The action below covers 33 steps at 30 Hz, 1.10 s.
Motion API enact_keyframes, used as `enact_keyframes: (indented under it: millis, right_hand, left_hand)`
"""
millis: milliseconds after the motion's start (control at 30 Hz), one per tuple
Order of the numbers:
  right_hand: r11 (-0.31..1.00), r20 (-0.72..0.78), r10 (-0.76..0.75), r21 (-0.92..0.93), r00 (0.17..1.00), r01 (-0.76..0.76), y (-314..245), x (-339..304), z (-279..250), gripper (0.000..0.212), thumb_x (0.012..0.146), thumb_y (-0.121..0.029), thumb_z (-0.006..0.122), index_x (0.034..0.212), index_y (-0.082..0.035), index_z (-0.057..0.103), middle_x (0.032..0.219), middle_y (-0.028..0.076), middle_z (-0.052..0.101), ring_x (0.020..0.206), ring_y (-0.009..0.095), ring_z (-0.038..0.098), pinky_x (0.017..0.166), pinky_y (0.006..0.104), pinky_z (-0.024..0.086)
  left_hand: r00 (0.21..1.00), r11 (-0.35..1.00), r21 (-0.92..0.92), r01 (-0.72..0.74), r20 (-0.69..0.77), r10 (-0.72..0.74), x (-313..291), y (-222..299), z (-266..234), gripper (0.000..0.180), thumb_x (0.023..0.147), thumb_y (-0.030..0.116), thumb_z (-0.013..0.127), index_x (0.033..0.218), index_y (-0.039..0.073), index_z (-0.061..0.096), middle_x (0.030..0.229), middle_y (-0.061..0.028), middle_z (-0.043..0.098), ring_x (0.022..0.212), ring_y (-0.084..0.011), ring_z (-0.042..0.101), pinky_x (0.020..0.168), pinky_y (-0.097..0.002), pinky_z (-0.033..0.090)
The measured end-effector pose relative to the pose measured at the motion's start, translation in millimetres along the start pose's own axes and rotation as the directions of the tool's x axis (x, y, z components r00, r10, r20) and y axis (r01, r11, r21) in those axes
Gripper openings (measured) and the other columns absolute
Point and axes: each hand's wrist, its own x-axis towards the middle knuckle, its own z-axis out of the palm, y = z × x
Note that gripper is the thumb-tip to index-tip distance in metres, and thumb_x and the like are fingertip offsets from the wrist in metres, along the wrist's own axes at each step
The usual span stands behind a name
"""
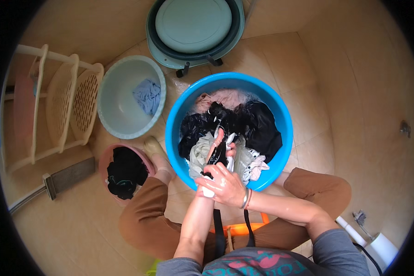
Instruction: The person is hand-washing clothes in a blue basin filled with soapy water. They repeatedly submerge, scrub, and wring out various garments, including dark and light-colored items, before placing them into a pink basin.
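A large blue basin (286,138) of wet clothes and sudsy water stands on the floor before me. My left hand (219,137) is over it, closed on a wet black garment (218,153) that drapes across the palm. My right hand (227,186) crosses over my left wrist, its fingers curled round a white bar of soap (208,192) pressed near that wrist. Around the hands lie more black clothes (260,129), a pale grey-white cloth (200,154), a pink cloth (227,97) and a patterned light cloth (256,168).
A pale green basin (117,110) holding a light blue cloth (147,95) stands at the left. Nearer me, a pink basin (145,158) contains dark clothes (126,170). A folded green tub (193,25) leans at the back. A cream rack (69,101) and a squeegee (71,176) are far left.
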Motion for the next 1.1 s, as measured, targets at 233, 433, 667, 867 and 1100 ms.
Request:
enact_keyframes:
  millis: [233, 433, 667, 867, 1100]
  right_hand:
    - [0.988, -0.353, 0.096, 0.150, 0.931, -0.045, 50, 24, 15, 0.013, 0.075, -0.014, 0.071, 0.074, -0.008, 0.060, 0.072, 0.008, 0.054, 0.064, 0.025, 0.058, 0.054, 0.0344, 0.049]
    - [0.774, -0.237, 0.633, 0.212, 0.737, -0.596, 153, -1, 22, 0.024, 0.092, -0.021, 0.053, 0.080, -0.003, 0.063, 0.077, 0.021, 0.062, 0.070, 0.041, 0.060, 0.058, 0.0456, 0.047]
    - [-0.288, 0.461, 0.612, 0.887, 0.642, -0.361, 208, -36, -11, 0.076, 0.095, -0.031, 0.058, 0.154, -0.024, 0.012, 0.155, 0.006, 0.022, 0.132, 0.020, 0.038, 0.110, 0.0321, 0.030]
    - [-0.285, 0.318, 0.503, 0.939, 0.804, -0.193, 189, 10, -12, 0.065, 0.101, -0.050, 0.036, 0.148, -0.006, 0.032, 0.145, 0.009, 0.043, 0.131, 0.018, 0.042, 0.109, 0.0302, 0.033]
    - [-0.288, 0.503, 0.645, 0.857, 0.575, -0.427, 227, -25, -10, 0.069, 0.091, -0.046, 0.060, 0.140, -0.001, 0.041, 0.127, 0.012, 0.059, 0.113, 0.020, 0.059, 0.094, 0.0344, 0.049]
  left_hand:
    - [0.567, 0.238, 0.843, -0.483, 0.094, 0.818, 4, -28, 0, 0.034, 0.096, 0.026, 0.054, 0.124, 0.007, 0.054, 0.097, -0.0046, 0.062, 0.083, -0.0138, 0.058, 0.080, -0.0286, 0.049]
    - [-0.084, 0.166, 0.907, -0.388, -0.214, 0.973, 61, -53, 52, 0.022, 0.097, 0.029, 0.056, 0.086, 0.010, 0.060, 0.078, 0.0026, 0.056, 0.077, -0.0096, 0.053, 0.071, -0.0262, 0.045]
    - [0.386, -0.013, 1.000, -0.011, 0.016, 0.922, 42, -61, 98, 0.013, 0.089, 0.014, 0.069, 0.086, 0.005, 0.061, 0.083, 0.0024, 0.059, 0.079, -0.0054, 0.052, 0.074, -0.0222, 0.044]
    - [0.763, -0.102, 0.989, 0.106, -0.015, 0.646, 39, -70, 149, 0.019, 0.081, 0.016, 0.077, 0.089, 0.006, 0.062, 0.086, 0.0013, 0.059, 0.083, -0.0069, 0.053, 0.076, -0.0242, 0.044]
    - [0.622, -0.186, 0.819, 0.542, -0.243, 0.744, -5, -9, 110, 0.018, 0.084, 0.023, 0.074, 0.090, 0.008, 0.068, 0.088, 0.0002, 0.062, 0.086, -0.0088, 0.057, 0.078, -0.0264, 0.046]
